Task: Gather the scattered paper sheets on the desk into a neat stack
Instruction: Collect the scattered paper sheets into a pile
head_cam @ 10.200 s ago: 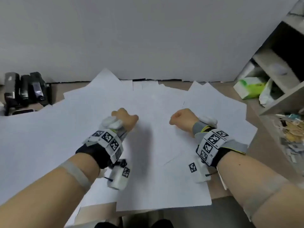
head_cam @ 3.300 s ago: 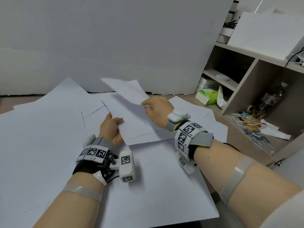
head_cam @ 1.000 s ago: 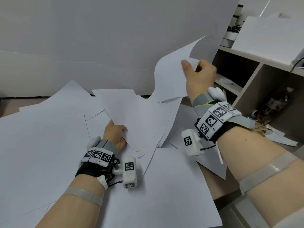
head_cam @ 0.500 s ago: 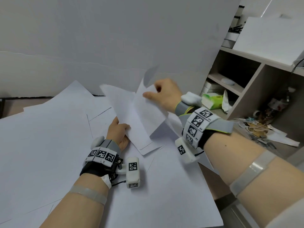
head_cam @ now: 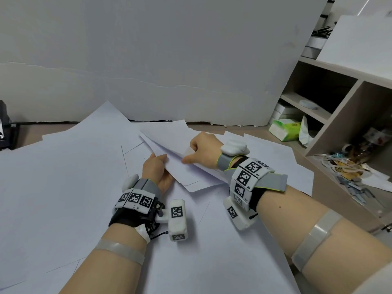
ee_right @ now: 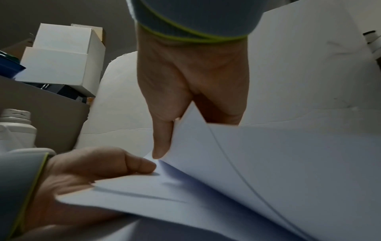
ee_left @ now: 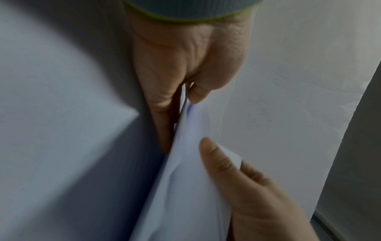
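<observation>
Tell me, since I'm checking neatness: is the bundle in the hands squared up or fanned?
Fanned. The held sheets show staggered, offset edges where the left hand and right hand grip them.

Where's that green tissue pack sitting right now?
In the head view the green tissue pack lies at the right, on the desk's far end, at the foot of the shelf unit and beyond the right hand.

- The left hand point(head_cam: 156, 168) has its fingers hidden under the gathered sheets point(head_cam: 180, 158).
- The right hand point(head_cam: 203, 152) has its fingertips tucked beneath the top sheet.
- The desk point(head_cam: 305, 172) is mostly hidden by loose sheets point(head_cam: 63, 177); its near edge is cut off.
- The left wrist view is blurred.
</observation>
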